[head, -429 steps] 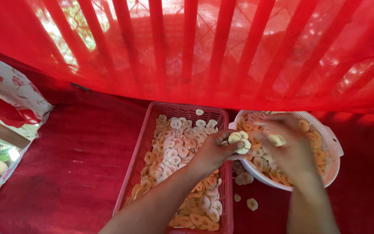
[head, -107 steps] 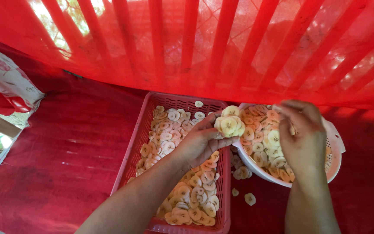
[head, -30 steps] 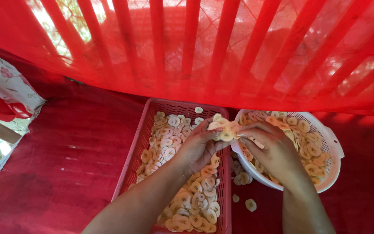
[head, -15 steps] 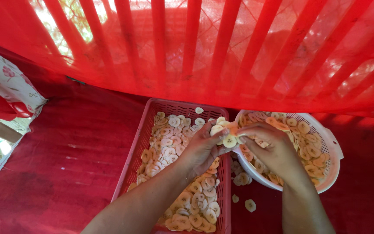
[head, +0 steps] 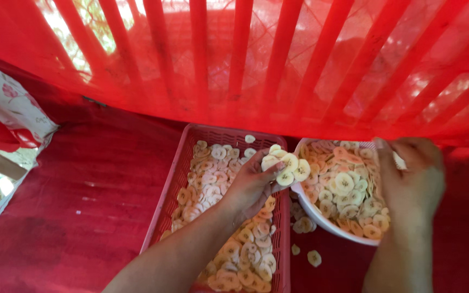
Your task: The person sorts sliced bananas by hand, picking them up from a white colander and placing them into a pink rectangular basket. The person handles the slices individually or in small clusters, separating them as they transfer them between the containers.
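Note:
My left hand (head: pixel 252 185) hovers over the right rim of a pink slotted tray (head: pixel 172 187) and holds a small fan of pale round fruit slices (head: pixel 286 168) between thumb and fingers. The tray is spread with several flat slices (head: pixel 213 179). My right hand (head: pixel 411 176) rests over the right side of a white bowl (head: pixel 313 214) heaped with more slices (head: pixel 343 184); its fingers curl down into the pile and look closed on a slice or two, partly hidden by the hand.
A red cloth (head: pixel 82 206) covers the surface under tray and bowl. A few loose slices (head: pixel 305 252) lie between them. Red netting over slanted bars (head: pixel 245 59) hangs close above. A floral fabric (head: pixel 12 108) sits at the left edge.
My right hand has pulled away from the left hand's stack and moved right, over the far side of the bowl. The left hand keeps its slices, raised slightly.

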